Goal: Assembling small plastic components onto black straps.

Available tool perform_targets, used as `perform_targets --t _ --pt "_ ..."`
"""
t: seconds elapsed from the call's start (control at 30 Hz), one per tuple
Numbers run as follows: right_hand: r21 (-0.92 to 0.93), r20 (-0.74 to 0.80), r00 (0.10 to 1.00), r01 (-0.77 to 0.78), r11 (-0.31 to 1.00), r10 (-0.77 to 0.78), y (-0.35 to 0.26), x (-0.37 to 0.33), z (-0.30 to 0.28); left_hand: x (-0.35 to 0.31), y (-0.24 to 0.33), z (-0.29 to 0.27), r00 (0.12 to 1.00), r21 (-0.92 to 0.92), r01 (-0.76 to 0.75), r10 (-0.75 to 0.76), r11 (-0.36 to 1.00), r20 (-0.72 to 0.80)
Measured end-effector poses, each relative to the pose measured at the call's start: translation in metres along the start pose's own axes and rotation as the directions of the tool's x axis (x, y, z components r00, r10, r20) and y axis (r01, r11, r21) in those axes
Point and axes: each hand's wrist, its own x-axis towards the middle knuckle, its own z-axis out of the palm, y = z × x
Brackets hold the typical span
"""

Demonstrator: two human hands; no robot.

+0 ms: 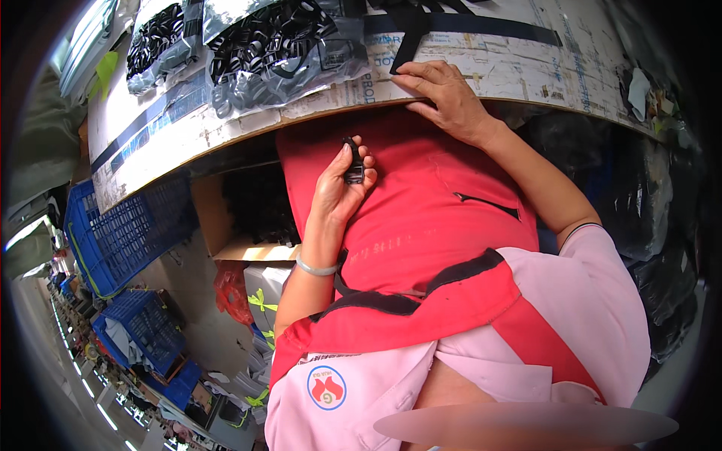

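At far left, a blue plastic lattice crate (113, 244) sits near the left end of a white-topped worktable (511, 69) marked with blue print; a second, smaller-looking blue plastic crate (147, 323) is seen below it in the view. On the table's left part lies a clear plastic bag (162, 46) filled with small black parts, and just to its right a larger clear plastic bag (289, 56) of similar black pieces, its front edge close to the table edge. Under the table, an open brown cardboard box (209, 214) holds dark contents, too shadowed to identify.

Near centre, the left hand (341, 184), a pale bangle (316, 268) at its wrist, is closed around a black plastic buckle (353, 161). The buckle is held above the person's bright red apron (406, 195), in front of the table edge and clear of the tabletop.

Further right, a flat black webbing strap (411, 37) lies on the table, its end toward the front edge. The fingertips of the right hand (451, 104) meet that end; whether they pinch it or merely touch it cannot be told. At far right, glossy black plastic bags (624, 195) stand below the table.
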Motion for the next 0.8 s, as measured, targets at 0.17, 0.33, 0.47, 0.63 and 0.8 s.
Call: perform_targets --t 0.17,0.33,0.47,0.63,0.8 --pt "0.136 -0.094 0.992 -0.070 0.988 0.083 0.004 0.005 -0.002 0.003 -0.001 0.010 1.000 0.129 0.021 -0.022 0.991 0.002" --pt "-0.053 -0.097 0.993 -0.073 0.996 0.068 0.009 0.006 -0.006 0.002 -0.002 0.015 0.994 0.283 -0.087 0.066 0.955 0.085" --pt "0.088 -0.029 0.999 0.019 0.996 -0.017 -0.004 -0.021 0.001 -0.003 -0.005 0.028 0.984 0.417 -0.177 0.168 0.891 0.059" --pt "0.247 -0.214 0.976 0.084 0.965 -0.030 -0.045 -0.017 -0.019 -0.008 -0.008 0.037 0.932 0.708 -0.293 0.357 0.642 0.061" --pt "0.704 -0.127 0.979 -0.023 0.709 0.158 -0.084 -0.008 -0.027 -0.013 -0.007 0.052 0.874 0.758 -0.405 0.459 0.511 0.158"
